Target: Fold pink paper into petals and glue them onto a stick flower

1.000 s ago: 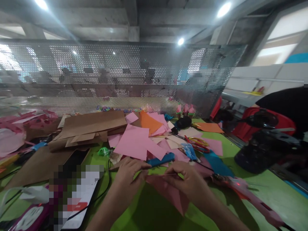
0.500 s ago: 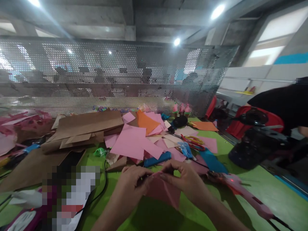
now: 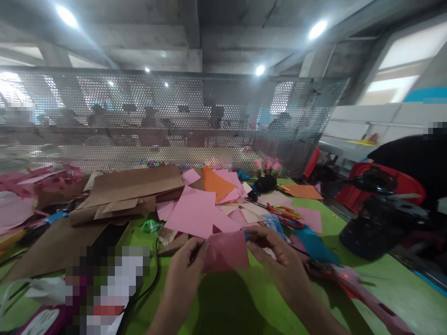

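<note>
A small pink sheet of paper (image 3: 226,252) is held up over the green table, spread fairly flat between my hands. My left hand (image 3: 185,272) pinches its left edge between thumb and fingers. At the upper right corner, the thumb and fingers of my right hand (image 3: 277,253) close on the same sheet. Just behind the paper lies a larger pink sheet (image 3: 192,210) on a heap of coloured paper. A bit of blue shows by my right fingertips, mostly hidden. Scissors (image 3: 284,215) with red and yellow handles rest beyond my right hand.
Brown cardboard (image 3: 136,186) is stacked at the left back. A pink glue gun (image 3: 363,291) with a red light lies to the right. A purple power strip (image 3: 42,321) sits front left. A perforated metal screen (image 3: 195,125) stands behind. A person in black (image 3: 412,153) is at right.
The pink sheet, earlier folded with both hands close together at its top, is now opened flat. My hands have moved apart to its two sides. The view has tilted up slightly.
</note>
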### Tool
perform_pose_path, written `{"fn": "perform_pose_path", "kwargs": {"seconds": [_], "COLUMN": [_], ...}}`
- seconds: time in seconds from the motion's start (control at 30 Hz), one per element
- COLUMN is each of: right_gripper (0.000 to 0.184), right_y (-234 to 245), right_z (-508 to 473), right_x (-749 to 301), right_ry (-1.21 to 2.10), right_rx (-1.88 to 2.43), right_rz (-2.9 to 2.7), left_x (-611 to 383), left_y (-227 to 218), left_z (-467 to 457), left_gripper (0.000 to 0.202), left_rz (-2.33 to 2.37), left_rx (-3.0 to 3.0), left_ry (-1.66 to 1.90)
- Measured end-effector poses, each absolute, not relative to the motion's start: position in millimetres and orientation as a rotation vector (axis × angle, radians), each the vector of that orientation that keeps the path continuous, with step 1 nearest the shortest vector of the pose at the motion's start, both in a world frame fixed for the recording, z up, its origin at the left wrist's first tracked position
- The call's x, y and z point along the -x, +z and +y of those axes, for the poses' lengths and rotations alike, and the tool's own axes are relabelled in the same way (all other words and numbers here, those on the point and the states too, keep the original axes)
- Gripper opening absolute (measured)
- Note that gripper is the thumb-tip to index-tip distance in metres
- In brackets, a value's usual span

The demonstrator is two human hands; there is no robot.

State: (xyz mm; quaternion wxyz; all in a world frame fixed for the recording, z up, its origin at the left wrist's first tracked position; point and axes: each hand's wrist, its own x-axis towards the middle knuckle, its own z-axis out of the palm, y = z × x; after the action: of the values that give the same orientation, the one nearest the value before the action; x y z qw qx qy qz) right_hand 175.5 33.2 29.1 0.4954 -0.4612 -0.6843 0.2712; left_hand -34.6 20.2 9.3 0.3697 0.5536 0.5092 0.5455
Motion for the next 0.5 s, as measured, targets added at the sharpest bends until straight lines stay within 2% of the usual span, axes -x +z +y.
{"fn": "perform_pose_path", "kwargs": {"seconds": [0.17,0.5], "right_gripper": [0.041,0.052], "right_y": [21,24], "right_z": [29,20], "right_x": [-166,-162], "right_ry": [0.777,0.972], "right_rx": [1.105,1.115], "right_rz": [-1.671,-1.621], "left_x": [29,26], "left_y": [7,-2], "left_z": [20,21], "left_gripper": [0.03,0.035], "left_rz": [1.269,1.257], "left_rx": [-1.329,-1.254], "left_ry": [1.41,1.446]}}
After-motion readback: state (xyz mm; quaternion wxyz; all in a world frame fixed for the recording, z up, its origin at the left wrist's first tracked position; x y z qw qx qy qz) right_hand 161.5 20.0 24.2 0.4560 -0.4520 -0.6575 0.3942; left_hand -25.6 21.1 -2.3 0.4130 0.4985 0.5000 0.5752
